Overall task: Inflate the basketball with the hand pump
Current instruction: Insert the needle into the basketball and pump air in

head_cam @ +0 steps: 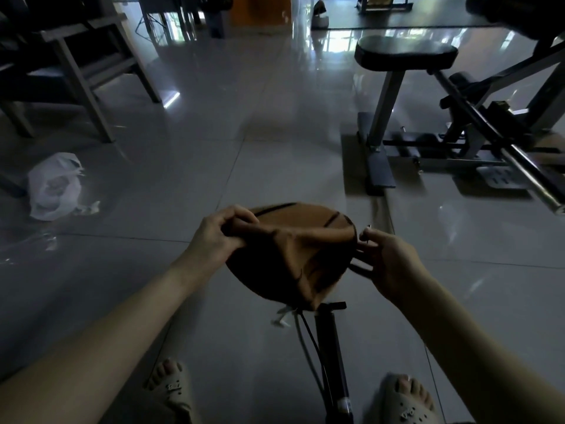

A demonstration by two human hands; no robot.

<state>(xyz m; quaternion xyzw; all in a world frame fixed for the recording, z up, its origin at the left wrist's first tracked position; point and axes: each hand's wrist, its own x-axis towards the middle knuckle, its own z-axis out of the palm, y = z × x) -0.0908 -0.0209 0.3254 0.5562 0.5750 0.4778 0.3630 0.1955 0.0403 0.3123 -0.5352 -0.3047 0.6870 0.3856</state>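
A flat, crumpled brown basketball (293, 255) is held up in front of me above the floor. My left hand (217, 237) pinches a fold of its skin at the upper left edge. My right hand (386, 261) is at the ball's right edge, fingers curled around a small metal needle tip and the end of a dark hose. The black hand pump (331, 359) lies on the floor between my feet, its T-handle just under the ball, with the thin hose (308, 335) running beside it.
A white plastic bag (53, 186) lies on the glossy tiled floor at left. A wooden chair (76, 75) stands at the far left. A weight bench with a padded seat (406, 56) and metal bars occupies the right. My sandalled feet (171, 384) are at the bottom.
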